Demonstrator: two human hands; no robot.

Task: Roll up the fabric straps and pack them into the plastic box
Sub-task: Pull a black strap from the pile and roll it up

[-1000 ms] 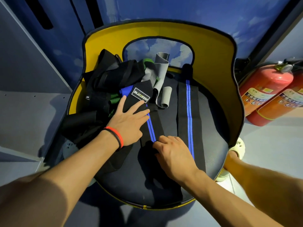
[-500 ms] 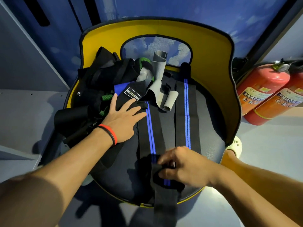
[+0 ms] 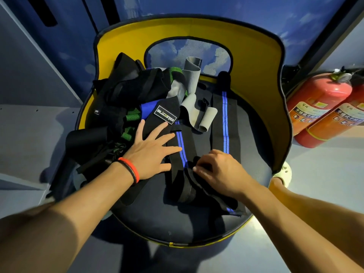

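Landmark: the chair seat.

- The left hand lies flat at mid-seat with its fingers spread wide, pressing the blue-striped strap. We see it unchanged from half a second ago.
- The right hand has come back from the seat's front edge to mid-seat, just right of the left hand. Its fingers are curled down on the strap's doubled-over end. The view is blurred, so we think it is a pinch.
- That end no longer hangs over the front edge. It now lies bunched on the seat.
- The second striped strap lies straight along the seat's right side, untouched.
- The strap pile is heaped at the seat's left rear, with the grey strap beside it.
- Fire extinguishers stand well right of the seat.
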